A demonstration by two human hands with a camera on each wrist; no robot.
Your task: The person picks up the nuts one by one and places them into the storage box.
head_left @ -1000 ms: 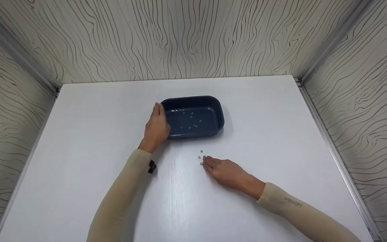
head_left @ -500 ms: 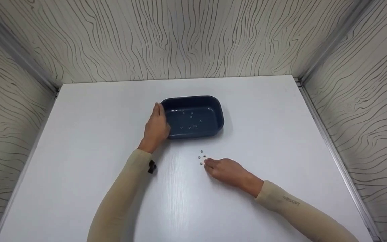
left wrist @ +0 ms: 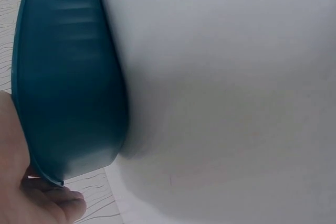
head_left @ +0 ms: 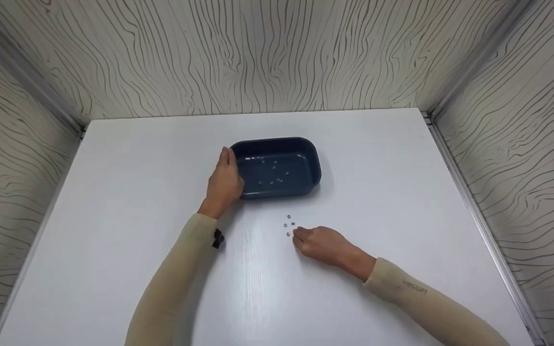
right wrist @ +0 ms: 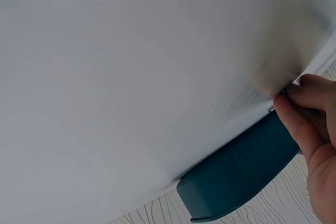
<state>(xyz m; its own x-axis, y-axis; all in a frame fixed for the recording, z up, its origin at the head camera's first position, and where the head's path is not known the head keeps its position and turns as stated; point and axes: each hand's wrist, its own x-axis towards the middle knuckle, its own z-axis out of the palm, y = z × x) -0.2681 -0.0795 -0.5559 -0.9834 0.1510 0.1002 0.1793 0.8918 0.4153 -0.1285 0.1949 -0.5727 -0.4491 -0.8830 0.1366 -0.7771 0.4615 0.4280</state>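
A dark blue rectangular basin [head_left: 277,190] stands on the white table with several small metal nuts [head_left: 273,167] scattered on its floor. My left hand [head_left: 224,185] grips the basin's left end, fingers along the rim; in the left wrist view the hand [left wrist: 31,192] wraps its edge. Just in front of the basin lie several loose small nuts [head_left: 288,216]. Beside them my right hand [head_left: 322,244] is low at the table, thumb and forefinger pressed together. The right wrist view shows a tiny dark metal piece [right wrist: 285,92], seemingly a nut, between those fingertips, and another nut [right wrist: 271,108] just beyond.
The white tabletop [head_left: 137,168] extends around the basin on all sides. Wood-grain patterned panels [head_left: 277,57] wall off the back and both sides, with metal rails [head_left: 479,216] along the edges. A black clip-like piece [head_left: 218,238] sits at the left sleeve cuff.
My right hand has drawn slightly back to the right and its fingers have closed together, uncovering one more nut. The left hand and the basin have stayed put.
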